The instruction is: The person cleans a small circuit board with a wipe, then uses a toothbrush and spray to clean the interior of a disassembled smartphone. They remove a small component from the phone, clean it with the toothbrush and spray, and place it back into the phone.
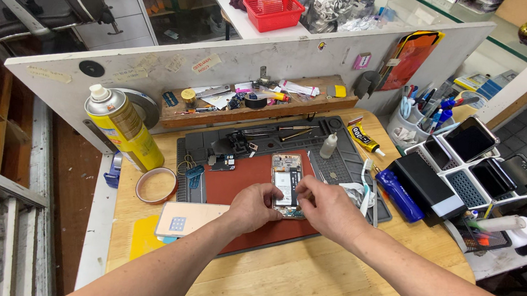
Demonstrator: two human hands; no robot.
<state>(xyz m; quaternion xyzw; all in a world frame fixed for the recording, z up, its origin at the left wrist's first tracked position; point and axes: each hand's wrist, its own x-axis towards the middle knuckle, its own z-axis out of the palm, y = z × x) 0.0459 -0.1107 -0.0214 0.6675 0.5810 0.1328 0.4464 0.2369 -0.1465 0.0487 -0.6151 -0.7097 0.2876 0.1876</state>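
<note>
Opened phone (287, 175) — long axis away from person — both hands touching.

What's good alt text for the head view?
Both hands, left and right, work on an opened phone lying on a red mat on a wooden bench. A yellow spray can stands at left; trays of phones sit at right.

matt red rubber mat (246, 174), wooden desk (304, 278)

both forearms extend forward and converge. left hand (252, 207) and right hand (328, 208) lie palm-down, fingers curled, fingertips close together.
</note>
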